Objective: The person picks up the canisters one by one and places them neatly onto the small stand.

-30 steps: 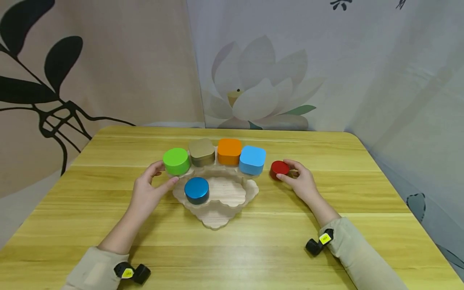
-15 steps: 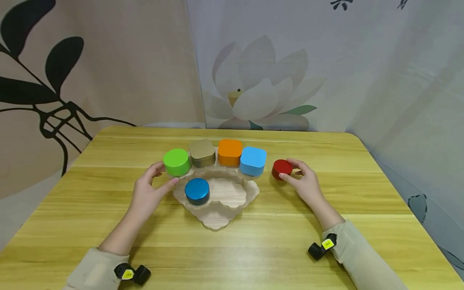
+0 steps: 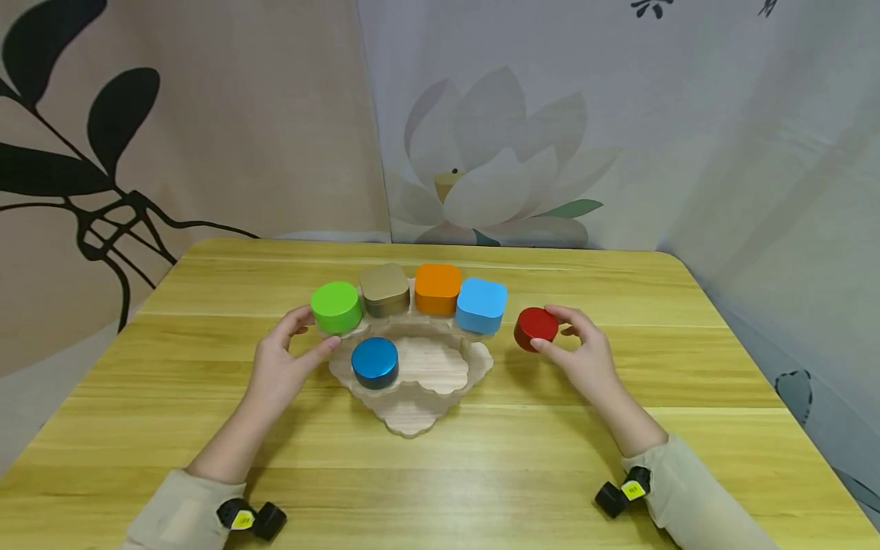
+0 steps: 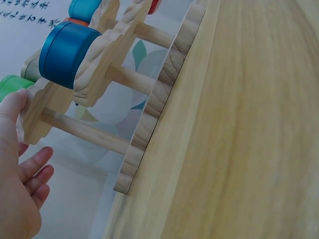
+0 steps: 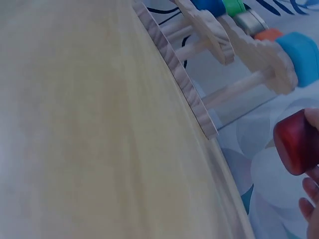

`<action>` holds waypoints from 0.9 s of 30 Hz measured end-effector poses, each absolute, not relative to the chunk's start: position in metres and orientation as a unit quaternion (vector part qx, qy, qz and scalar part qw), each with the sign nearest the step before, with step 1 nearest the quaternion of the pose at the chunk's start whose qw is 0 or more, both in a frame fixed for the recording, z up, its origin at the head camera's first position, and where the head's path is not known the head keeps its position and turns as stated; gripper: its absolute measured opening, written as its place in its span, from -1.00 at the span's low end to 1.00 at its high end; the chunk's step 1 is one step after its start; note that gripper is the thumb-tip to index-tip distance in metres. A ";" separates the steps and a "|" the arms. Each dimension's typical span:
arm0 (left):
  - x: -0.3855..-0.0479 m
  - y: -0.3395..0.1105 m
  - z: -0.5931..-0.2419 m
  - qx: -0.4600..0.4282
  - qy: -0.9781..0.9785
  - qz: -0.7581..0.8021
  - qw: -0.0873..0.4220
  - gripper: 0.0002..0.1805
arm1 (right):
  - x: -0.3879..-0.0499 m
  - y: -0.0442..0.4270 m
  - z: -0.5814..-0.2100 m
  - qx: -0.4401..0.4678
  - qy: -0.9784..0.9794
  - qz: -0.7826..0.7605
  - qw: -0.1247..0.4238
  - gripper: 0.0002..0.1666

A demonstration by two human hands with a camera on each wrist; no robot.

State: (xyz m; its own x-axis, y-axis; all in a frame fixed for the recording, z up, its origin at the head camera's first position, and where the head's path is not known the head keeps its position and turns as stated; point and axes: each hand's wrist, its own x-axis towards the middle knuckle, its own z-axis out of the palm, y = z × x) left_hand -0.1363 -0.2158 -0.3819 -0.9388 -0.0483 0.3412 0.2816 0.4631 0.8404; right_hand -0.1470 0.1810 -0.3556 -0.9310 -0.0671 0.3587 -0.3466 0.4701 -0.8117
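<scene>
My left hand (image 3: 282,367) holds the left end of the tiered wooden stand (image 3: 409,416), thumb at the front edge of its upper shelf. A finger reaches behind the round green tin (image 3: 335,308). In the left wrist view, the other fingers (image 4: 37,172) curl loosely below that shelf. To the right of the stand, my right hand (image 3: 584,355) pinches a small red tin (image 3: 536,328) between thumb and fingers. It is held above the table, with its shadow beneath. The right wrist view shows the red tin (image 5: 296,142) at the edge, the hand mostly cut off.
The upper shelf also bears a khaki tin (image 3: 385,290), an orange tin (image 3: 438,289) and a light blue tin (image 3: 481,305). A dark blue tin (image 3: 374,363) stands on the lower shelf's left part. Dowels (image 4: 87,132) join shelves and base. Behind the wooden table (image 3: 440,504) hangs a printed cloth (image 3: 509,114).
My right hand has moved slightly right and toward me with the red tin, which has risen a little. The left hand and the stand stay in place.
</scene>
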 end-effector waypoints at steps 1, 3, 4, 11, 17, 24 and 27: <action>-0.136 -0.216 -0.382 -0.069 -0.840 -0.514 0.159 -0.43 | -0.145 0.180 -0.354 0.125 -0.845 0.499 0.143 -0.45; -0.136 -0.215 -0.381 -0.069 -0.840 -0.515 0.158 -0.42 | -0.141 0.179 -0.352 0.127 -0.842 0.503 0.148 -0.45; -0.136 -0.215 -0.381 -0.069 -0.840 -0.515 0.157 -0.42 | -0.139 0.179 -0.351 0.130 -0.839 0.506 0.151 -0.45; -0.136 -0.215 -0.382 -0.073 -0.838 -0.516 0.160 -0.43 | -0.125 0.173 -0.343 0.172 -0.813 0.527 0.181 -0.44; -0.136 -0.215 -0.382 -0.074 -0.839 -0.514 0.160 -0.43 | -0.117 0.169 -0.337 0.204 -0.793 0.535 0.210 -0.43; -0.136 -0.215 -0.382 -0.067 -0.841 -0.514 0.154 -0.43 | -0.120 0.172 -0.349 0.247 -0.765 0.549 0.227 -0.33; -0.136 -0.215 -0.381 -0.064 -0.841 -0.515 0.152 -0.43 | -0.119 0.170 -0.352 0.256 -0.761 0.551 0.226 -0.29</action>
State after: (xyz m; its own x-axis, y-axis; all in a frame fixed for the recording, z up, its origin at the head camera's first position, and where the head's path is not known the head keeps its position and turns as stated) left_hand -0.1363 -0.2152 -0.3810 -0.9456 -0.0490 0.3217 0.2641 0.4620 0.8467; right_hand -0.1195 0.1699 -0.3521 -0.7670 -0.1399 0.6262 -0.6386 0.2612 -0.7239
